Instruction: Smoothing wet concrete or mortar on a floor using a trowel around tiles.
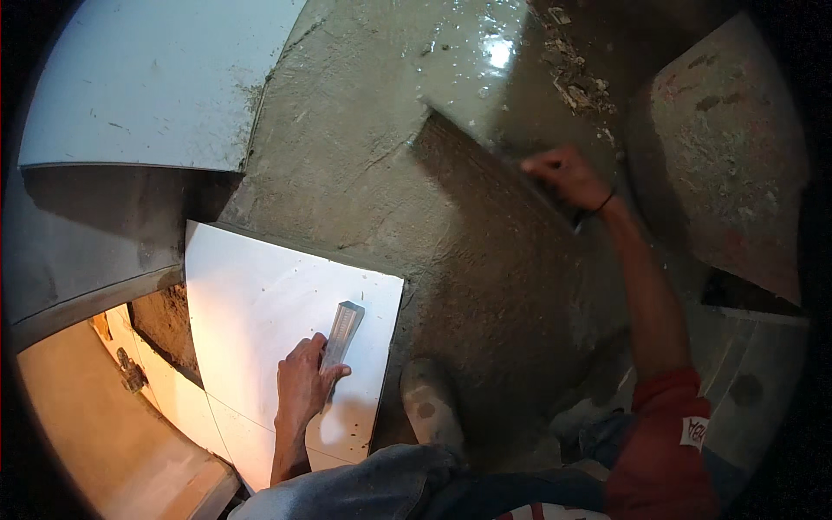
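Note:
My right hand (570,178), with a dark band at the wrist, is closed on a long, thin, straight-edged trowel; the grip is hidden under the fingers. The trowel's edge lies slantwise over wet grey mortar (347,173), with a dark shadow beside it. At lower left, my left hand (303,377) rests on a large white tile (260,286). Its thumb and fingers are around the lower end of a short grey ridged bar (345,328), whose upper end sticks out over the tile.
Another large white panel (165,78) stands at upper left. A stained slab (728,156) is at the right. Crumbled debris (576,82) lies along the mortar's far edge. My shoe (429,403) is beside the tile. A brown gap (165,329) shows left of the tile.

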`<state>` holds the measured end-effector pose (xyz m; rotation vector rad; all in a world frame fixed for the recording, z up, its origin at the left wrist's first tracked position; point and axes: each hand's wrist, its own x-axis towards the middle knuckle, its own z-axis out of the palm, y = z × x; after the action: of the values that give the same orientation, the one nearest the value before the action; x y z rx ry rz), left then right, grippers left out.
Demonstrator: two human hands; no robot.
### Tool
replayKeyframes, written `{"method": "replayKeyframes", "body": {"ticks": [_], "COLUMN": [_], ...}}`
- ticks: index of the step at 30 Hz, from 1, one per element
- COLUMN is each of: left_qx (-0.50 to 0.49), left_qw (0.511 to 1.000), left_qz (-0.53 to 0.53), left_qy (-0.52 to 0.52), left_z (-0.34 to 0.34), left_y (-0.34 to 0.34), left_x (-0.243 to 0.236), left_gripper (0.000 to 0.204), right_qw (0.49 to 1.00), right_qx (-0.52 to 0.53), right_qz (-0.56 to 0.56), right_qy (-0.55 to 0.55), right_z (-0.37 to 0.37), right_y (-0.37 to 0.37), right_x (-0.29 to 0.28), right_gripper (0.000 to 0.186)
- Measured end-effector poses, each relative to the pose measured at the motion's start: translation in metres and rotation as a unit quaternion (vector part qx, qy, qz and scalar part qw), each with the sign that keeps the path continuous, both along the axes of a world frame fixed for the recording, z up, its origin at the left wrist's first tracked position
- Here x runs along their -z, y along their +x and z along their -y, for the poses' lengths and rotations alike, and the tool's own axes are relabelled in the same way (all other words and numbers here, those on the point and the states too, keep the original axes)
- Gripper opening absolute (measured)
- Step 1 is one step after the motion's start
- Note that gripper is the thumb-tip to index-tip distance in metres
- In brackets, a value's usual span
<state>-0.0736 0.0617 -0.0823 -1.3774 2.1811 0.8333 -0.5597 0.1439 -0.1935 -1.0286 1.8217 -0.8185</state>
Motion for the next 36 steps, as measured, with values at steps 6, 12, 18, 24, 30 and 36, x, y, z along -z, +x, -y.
{"method": "replayKeyframes", "body": {"ticks": [6,12,18,24,30,36], "left_qx": [0.016,0.045,0.028,0.003,-0.018,0.004], "left_qw": [1.0,0.999,0.999,1.0,1.0,1.0], "left_qz": [-0.008,-0.006,0.009,0.011,0.003,0.021], "left_qy": [-0.01,-0.026,-0.015,-0.008,-0.004,0.011], "left_z": [0.0,0.002,0.0,0.001,0.001,0.006], "left_y": [0.004,0.004,0.002,-0.002,-0.003,-0.006], "left_x": [0.001,0.004,0.003,0.003,0.006,0.005], "left_gripper": [0.047,0.053,0.047,0.044,0.043,0.044], "right_qw": [0.996,0.987,0.949,0.935,0.931,0.926], "right_qx": [0.014,-0.127,-0.192,-0.261,-0.287,-0.293], "right_qz": [-0.047,0.101,0.234,0.24,0.224,0.223], "right_qy": [0.081,-0.015,0.089,0.019,-0.007,-0.082], "right_z": [-0.026,-0.028,-0.004,0.004,0.018,0.055], "right_y": [-0.026,0.063,0.083,0.094,0.118,0.148], "right_x": [-0.055,-0.058,-0.044,-0.027,-0.013,0.008], "right_gripper": [0.035,0.035,0.033,0.037,0.034,0.041]}}
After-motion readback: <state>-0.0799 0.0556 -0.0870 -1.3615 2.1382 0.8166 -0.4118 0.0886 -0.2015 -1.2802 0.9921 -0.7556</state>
